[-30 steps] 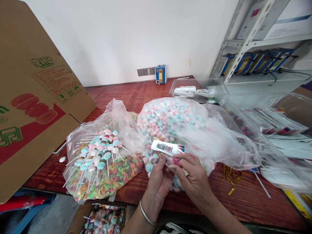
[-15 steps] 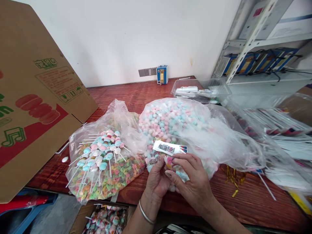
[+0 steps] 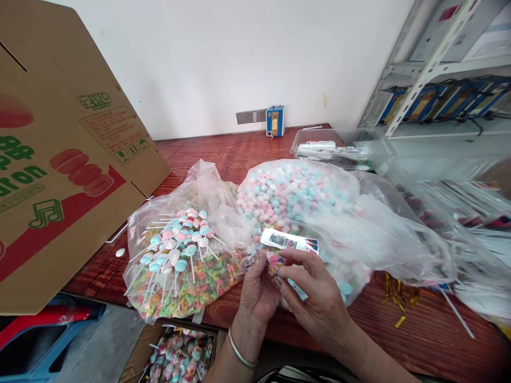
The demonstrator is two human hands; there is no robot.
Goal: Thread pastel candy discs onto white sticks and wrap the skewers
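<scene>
My left hand [image 3: 259,292] and my right hand [image 3: 313,298] meet in front of the bags, pinching a small printed wrapper [image 3: 274,260] with pink and coloured print. Its clear end with dark lettering sticks out left of the left thumb; whatever is inside is hidden by my fingers. Just beyond them, white printed packets [image 3: 279,239] lie on a clear bag of pastel candies [image 3: 295,183]. To the left, macaron-shaped lollipops [image 3: 173,244] in pink, blue and white are heaped on a clear bag of coloured cereal rings [image 3: 207,284].
A tall cardboard box [image 3: 96,149] stands at left. Below the table edge, an open carton holds wrapped candies [image 3: 179,356]. A clear tray [image 3: 339,143] and a small blue device [image 3: 275,121] sit at the back. White sticks, gold ties [image 3: 399,298] and packaged stacks lie right.
The camera has turned slightly left, so the scene has shifted right. Both hands keep hold of the wrapper, with the right fingers a little closer in over it.
</scene>
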